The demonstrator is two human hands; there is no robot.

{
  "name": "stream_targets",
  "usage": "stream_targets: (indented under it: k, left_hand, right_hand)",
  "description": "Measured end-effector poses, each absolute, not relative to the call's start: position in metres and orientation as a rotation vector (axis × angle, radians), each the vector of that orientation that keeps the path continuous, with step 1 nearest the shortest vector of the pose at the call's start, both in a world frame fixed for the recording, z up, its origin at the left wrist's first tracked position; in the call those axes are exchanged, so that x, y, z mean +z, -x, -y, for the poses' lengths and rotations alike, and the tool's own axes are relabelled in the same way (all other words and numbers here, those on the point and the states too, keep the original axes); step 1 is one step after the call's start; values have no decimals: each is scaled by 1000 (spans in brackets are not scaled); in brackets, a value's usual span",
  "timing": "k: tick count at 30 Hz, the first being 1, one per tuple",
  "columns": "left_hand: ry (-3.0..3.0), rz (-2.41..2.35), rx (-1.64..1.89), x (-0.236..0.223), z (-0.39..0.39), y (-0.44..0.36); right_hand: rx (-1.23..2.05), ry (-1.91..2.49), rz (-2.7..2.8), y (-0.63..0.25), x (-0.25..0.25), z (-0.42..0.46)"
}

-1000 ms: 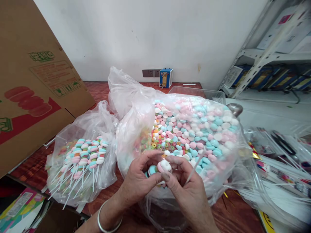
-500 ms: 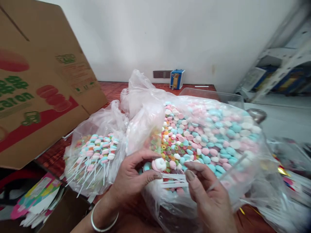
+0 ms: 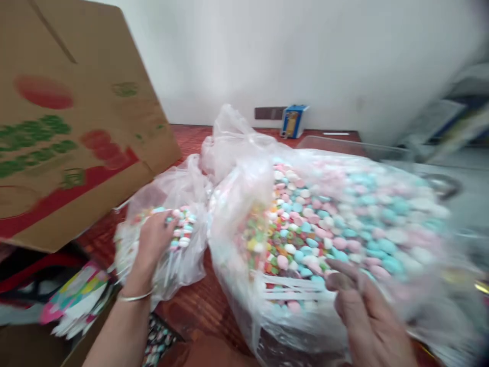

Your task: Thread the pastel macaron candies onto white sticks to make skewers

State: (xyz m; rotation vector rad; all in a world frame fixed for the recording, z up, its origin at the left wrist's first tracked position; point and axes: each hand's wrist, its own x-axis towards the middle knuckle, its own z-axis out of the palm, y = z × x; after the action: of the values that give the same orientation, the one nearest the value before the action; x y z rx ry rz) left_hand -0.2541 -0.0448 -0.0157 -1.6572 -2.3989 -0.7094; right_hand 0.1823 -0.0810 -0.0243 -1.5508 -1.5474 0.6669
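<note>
My left hand (image 3: 155, 235), with a bangle at the wrist, reaches over the left plastic bag (image 3: 198, 199). Under and beside its fingers lie stacked pink, white and blue candies (image 3: 185, 229) on white sticks. Motion blur hides whether the fingers still hold anything. My right hand (image 3: 367, 306) is at the front of the large clear bag (image 3: 233, 265), thumb and forefinger close together by the ends of several loose white sticks (image 3: 292, 288). What sits between those fingertips is unclear. Loose pastel candies (image 3: 344, 239) and small coloured rings (image 3: 280, 242) fill the large bag.
A printed cardboard box (image 3: 95, 117) stands at the left. A small blue box (image 3: 293, 121) is by the wall on the red-brown table (image 3: 206, 300). Behind the large bag is a clear plastic tub (image 3: 332, 145), with a metal bowl (image 3: 441, 186) to the right. Colourful cards (image 3: 76, 300) lie at lower left.
My left hand has moved left from the large bag, where it held a pink-and-white candy piece, to the stacked candies in the left bag. My right hand stays by the white sticks. The view has shifted.
</note>
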Motion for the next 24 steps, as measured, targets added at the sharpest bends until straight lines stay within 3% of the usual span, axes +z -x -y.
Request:
stream_targets:
  k: [4,10,16,20,24]
  left_hand:
    - [1560,2154,-876,7,47,216]
    - [1778,1740,-1641,54,62,92]
    - [2621,2245,-2102,39,46,9]
    - [2669,2576,-2370,30,40,-16]
    - [2688,2528,-2493,28,41,-24]
  right_hand:
    - [477,1611,1728,-178,-22,85]
    - [437,1755,1765,-181,-27,89]
    - [445,1677,1745,-186,-30,97]
    - [493,1695,1683,-187,-40,104]
    - [530,1685,1660,-188,-45,105]
